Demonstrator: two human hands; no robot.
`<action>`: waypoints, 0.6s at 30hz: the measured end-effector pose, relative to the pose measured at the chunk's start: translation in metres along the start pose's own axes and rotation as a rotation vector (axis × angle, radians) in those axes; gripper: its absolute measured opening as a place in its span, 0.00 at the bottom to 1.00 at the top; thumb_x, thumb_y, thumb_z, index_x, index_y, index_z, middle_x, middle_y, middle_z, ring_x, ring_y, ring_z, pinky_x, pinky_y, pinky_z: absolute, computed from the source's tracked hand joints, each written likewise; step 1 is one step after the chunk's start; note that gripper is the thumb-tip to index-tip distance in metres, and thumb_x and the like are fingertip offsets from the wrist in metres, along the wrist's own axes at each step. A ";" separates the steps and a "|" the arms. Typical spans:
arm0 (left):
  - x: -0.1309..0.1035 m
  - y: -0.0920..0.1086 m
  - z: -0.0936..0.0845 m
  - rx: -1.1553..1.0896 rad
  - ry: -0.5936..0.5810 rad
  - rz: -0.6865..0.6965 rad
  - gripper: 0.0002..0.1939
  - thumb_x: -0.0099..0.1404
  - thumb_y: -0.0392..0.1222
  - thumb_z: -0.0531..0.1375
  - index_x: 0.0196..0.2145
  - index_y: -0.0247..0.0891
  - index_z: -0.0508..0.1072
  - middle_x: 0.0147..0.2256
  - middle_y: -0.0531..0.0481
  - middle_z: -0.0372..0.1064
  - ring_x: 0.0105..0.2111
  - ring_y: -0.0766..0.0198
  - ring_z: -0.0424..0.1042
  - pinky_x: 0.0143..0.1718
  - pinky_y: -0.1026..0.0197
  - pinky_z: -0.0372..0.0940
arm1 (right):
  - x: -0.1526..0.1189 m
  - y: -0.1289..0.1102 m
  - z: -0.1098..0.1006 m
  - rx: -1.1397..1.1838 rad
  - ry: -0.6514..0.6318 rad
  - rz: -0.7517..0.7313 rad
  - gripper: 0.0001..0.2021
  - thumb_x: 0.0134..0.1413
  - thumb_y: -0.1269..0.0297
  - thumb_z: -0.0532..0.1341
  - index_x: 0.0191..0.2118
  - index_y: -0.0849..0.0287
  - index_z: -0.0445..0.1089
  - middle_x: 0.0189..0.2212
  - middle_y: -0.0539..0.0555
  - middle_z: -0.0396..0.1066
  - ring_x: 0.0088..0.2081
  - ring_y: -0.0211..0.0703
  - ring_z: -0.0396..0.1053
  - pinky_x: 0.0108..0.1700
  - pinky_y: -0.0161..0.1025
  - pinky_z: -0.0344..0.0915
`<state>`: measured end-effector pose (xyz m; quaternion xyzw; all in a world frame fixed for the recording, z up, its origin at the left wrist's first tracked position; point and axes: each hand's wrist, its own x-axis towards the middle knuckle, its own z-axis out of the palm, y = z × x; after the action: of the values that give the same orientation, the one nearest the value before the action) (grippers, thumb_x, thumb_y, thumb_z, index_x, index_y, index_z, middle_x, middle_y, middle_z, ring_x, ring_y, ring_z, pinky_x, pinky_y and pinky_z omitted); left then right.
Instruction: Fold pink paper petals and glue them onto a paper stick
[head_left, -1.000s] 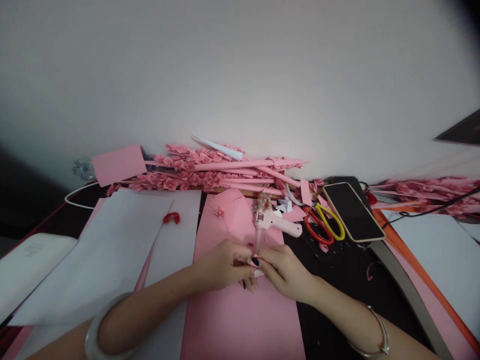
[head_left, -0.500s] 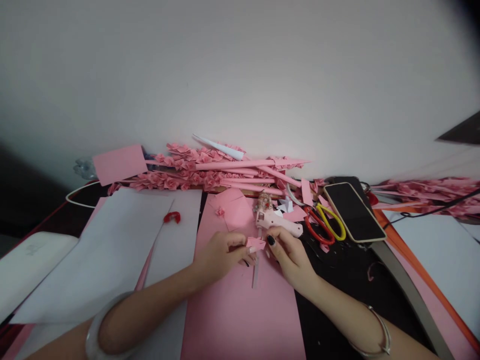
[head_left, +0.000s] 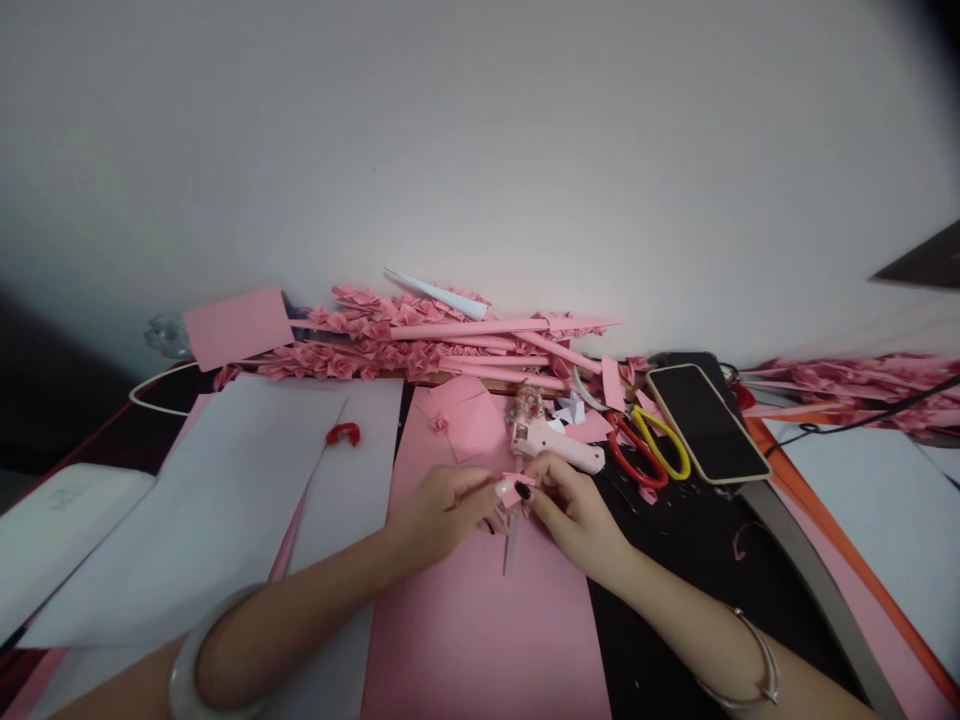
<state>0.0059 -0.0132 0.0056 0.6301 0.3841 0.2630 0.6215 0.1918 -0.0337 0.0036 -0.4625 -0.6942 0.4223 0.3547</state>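
Note:
Between my two hands is a small folded piece of pink paper [head_left: 514,490]. My left hand [head_left: 448,510] pinches its left side, while my right hand [head_left: 574,510] grips the right side with thumb and fingers. Both hands hover over a large pink paper sheet [head_left: 487,640]. Just beyond them lies a pale pink glue gun [head_left: 559,443]; its clear glue stick [head_left: 511,550] points toward me under the held piece. A pink paper polygon [head_left: 471,418] and a small pink paper flower [head_left: 439,422] rest behind my left hand.
Scissors with red and yellow handles [head_left: 651,445] and a phone [head_left: 709,422] lie to the right. Pink paper flower stems [head_left: 420,340] are heaped along the wall. White sheets [head_left: 202,500] cover the left side, with a red curved object [head_left: 343,434] on them.
My right thumb and fingers have moved left onto the folded pink paper and now press it. My left hand has barely shifted.

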 end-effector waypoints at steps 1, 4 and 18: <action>0.000 0.000 0.000 -0.021 -0.007 -0.015 0.20 0.66 0.51 0.49 0.31 0.32 0.72 0.27 0.46 0.74 0.29 0.62 0.74 0.33 0.62 0.68 | 0.000 0.000 0.000 0.004 0.000 -0.001 0.05 0.60 0.68 0.52 0.32 0.59 0.60 0.21 0.45 0.55 0.22 0.34 0.53 0.24 0.32 0.51; 0.002 -0.003 -0.001 -0.038 0.002 -0.030 0.23 0.67 0.52 0.47 0.30 0.31 0.72 0.26 0.44 0.74 0.28 0.63 0.74 0.31 0.63 0.68 | -0.001 0.002 0.000 0.009 -0.006 -0.006 0.05 0.60 0.67 0.52 0.32 0.59 0.60 0.21 0.45 0.54 0.22 0.34 0.52 0.24 0.32 0.51; 0.001 -0.005 0.000 0.126 0.031 0.049 0.18 0.68 0.45 0.47 0.29 0.33 0.70 0.23 0.49 0.71 0.24 0.66 0.71 0.28 0.65 0.66 | 0.000 0.002 0.001 0.025 -0.021 0.006 0.05 0.60 0.66 0.52 0.33 0.59 0.60 0.21 0.45 0.54 0.22 0.33 0.51 0.24 0.32 0.50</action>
<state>0.0054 -0.0125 0.0009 0.6733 0.3937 0.2630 0.5679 0.1920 -0.0331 0.0014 -0.4557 -0.6912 0.4368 0.3517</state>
